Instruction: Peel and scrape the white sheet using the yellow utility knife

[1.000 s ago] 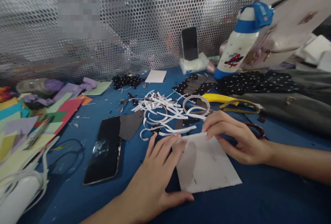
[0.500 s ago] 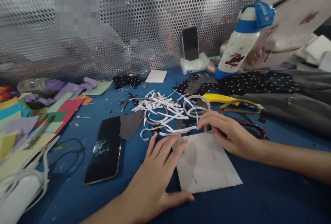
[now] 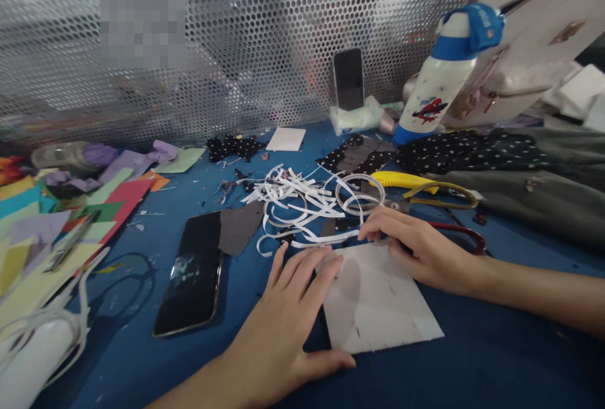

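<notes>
A square white card [image 3: 378,299] lies on the blue table in front of me, with dark specks on its face. My left hand [image 3: 283,314] is open over its left side, fingers spread and fingertips at the upper left corner; the thumb reaches to the bottom edge. At the card's far edge rests my right hand [image 3: 416,245], its fingers bent and the thumb apart from them. Those fingertips are near the end of a white strip, and I see nothing gripped between them. Just beyond both hands sits a tangle of narrow white paper strips [image 3: 302,198].
Left of the card are a black phone [image 3: 191,276], coloured papers [image 3: 108,213] and a white cable [image 3: 82,302]. A yellow cutter [image 3: 404,180] and scissors [image 3: 444,198] lie behind my right hand. Farther back stand a bottle [image 3: 432,91], another phone [image 3: 348,79] and a perforated metal panel [image 3: 259,37].
</notes>
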`<state>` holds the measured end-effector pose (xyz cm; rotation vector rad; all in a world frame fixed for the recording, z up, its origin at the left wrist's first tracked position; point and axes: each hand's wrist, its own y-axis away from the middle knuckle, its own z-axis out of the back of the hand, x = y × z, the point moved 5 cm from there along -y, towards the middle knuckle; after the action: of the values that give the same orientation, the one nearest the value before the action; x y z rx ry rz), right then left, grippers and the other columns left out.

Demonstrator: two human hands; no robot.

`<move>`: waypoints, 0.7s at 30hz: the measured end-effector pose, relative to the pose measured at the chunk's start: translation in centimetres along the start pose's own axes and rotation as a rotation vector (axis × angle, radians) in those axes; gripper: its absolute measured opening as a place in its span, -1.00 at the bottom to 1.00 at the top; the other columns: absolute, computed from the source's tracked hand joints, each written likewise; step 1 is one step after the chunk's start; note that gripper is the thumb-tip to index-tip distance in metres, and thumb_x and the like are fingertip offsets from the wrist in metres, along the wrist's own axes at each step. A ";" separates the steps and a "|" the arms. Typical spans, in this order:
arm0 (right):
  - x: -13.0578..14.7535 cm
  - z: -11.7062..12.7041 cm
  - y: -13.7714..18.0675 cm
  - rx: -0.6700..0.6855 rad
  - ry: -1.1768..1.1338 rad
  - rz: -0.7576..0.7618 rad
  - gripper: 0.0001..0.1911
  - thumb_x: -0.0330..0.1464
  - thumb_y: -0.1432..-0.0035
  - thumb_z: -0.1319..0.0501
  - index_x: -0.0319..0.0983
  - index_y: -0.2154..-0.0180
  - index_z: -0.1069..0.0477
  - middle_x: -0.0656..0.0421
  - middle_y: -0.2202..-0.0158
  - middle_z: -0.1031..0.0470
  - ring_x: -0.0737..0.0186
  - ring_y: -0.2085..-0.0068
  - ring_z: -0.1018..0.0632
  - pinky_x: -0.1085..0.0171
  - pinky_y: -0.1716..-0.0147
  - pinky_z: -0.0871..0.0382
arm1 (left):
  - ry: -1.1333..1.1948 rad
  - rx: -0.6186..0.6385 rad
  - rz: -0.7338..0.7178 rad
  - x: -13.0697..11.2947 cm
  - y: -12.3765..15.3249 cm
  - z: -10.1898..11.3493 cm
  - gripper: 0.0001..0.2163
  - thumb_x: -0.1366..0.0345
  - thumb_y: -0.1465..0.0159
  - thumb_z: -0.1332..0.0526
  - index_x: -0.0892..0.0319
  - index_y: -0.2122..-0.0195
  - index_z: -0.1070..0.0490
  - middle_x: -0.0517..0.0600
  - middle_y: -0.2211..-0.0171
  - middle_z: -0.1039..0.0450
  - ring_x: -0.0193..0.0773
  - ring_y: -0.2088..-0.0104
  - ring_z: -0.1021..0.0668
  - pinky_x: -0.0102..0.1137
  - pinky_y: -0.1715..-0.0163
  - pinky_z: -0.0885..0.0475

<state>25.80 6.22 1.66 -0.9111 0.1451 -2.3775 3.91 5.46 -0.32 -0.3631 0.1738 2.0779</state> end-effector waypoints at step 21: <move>0.1 -0.2 -0.4 0.035 0.011 0.027 -0.50 -0.72 -0.09 0.04 -0.21 0.05 -0.39 0.12 0.22 -0.41 0.22 0.24 -0.44 0.29 0.28 -0.35 | 0.014 -0.017 -0.016 -0.1 0.1 0.2 -0.13 -0.25 -0.29 -0.18 0.10 -0.46 0.10 0.15 -0.42 -0.05 0.17 -0.38 -0.19 0.26 -0.36 0.14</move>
<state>25.44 6.49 1.69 -0.8746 0.1183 -2.3530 3.86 5.40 -0.08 -0.3889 0.1612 2.0622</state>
